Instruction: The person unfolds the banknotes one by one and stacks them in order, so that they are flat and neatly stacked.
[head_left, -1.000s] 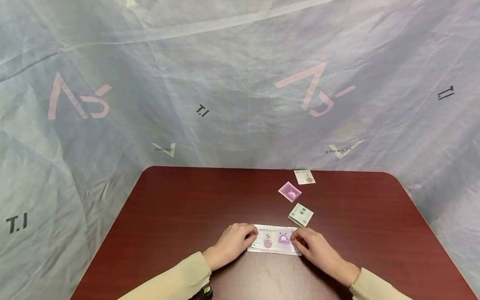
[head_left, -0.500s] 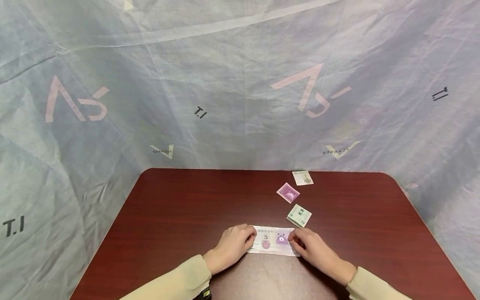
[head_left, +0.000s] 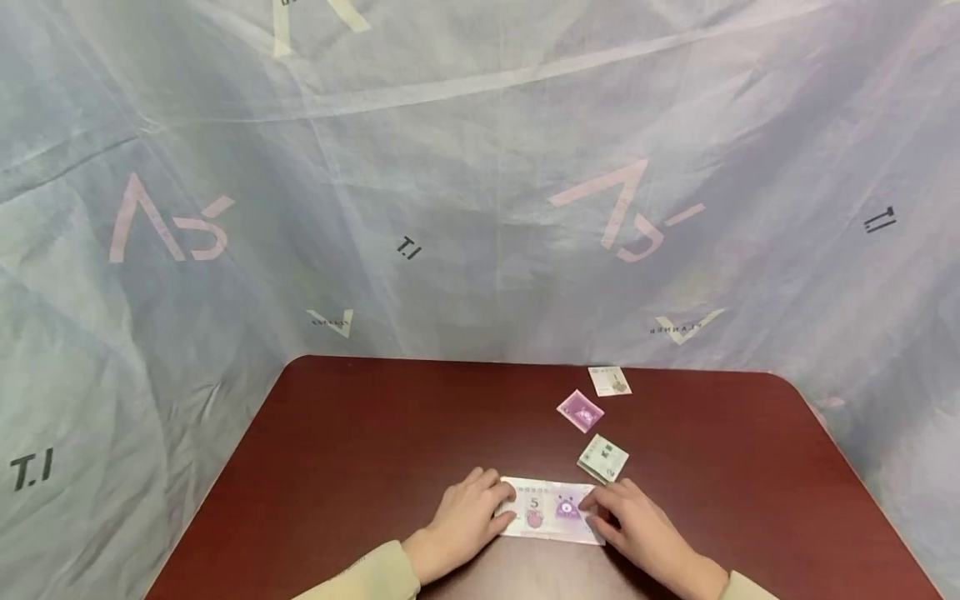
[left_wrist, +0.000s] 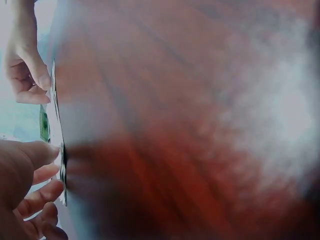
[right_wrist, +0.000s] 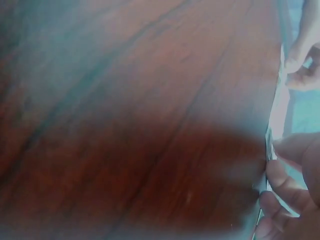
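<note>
A pale play banknote marked 5, with a pink figure and a purple creature, lies flat before me, a crease running down its middle. Its edge looks layered in the left wrist view. At its left end the fingertips and thumb of my left hand rest on it, spread apart. My right hand touches the other end with bent forefinger and thumb, also apart. Both wrist views show the note almost edge-on under thumb and fingers.
Beyond the note, a folded green note lies close to my right fingertips. Farther back are a folded purple note and a folded pale note near the far edge. Grey printed cloth hangs around the brown table.
My left thumb and fingers have spread apart on the note's left end, and the right thumb has parted from its forefinger. The view has tilted upward. The folded notes stay put.
</note>
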